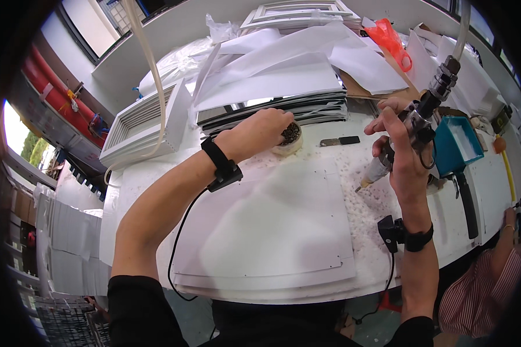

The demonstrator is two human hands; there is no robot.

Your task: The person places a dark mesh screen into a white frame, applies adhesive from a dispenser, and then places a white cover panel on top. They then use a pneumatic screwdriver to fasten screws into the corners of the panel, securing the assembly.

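Holding the driver (378,169) in our right hand (402,153), we have our fingers curled loosely about its body, over the table (369,224) and just right of the panel (272,225); its tip slants down and to the left, and whether it touches the surface we cannot tell. It looks rigid and fairly heavy, with metal toward the top, and the hose (463,34) at its upper end may tug, so we would hold it round the barrel, well below that joint and clear of the tip. Our left hand (265,132) is at the cup (287,149) beyond the panel, fingertips at the mouth, bent inward; whether they pinch any of what look like screws (291,133) we cannot tell. These should be hard, tiny and slick, easy to drop, best picked up singly between finger and thumb. The cup itself seems light and easily tipped, so its wall is the place to steady it. The panel, lying flat in front of us, looks thin, smooth and fairly stiff; we judge its edges the best hold, since its face could scratch.
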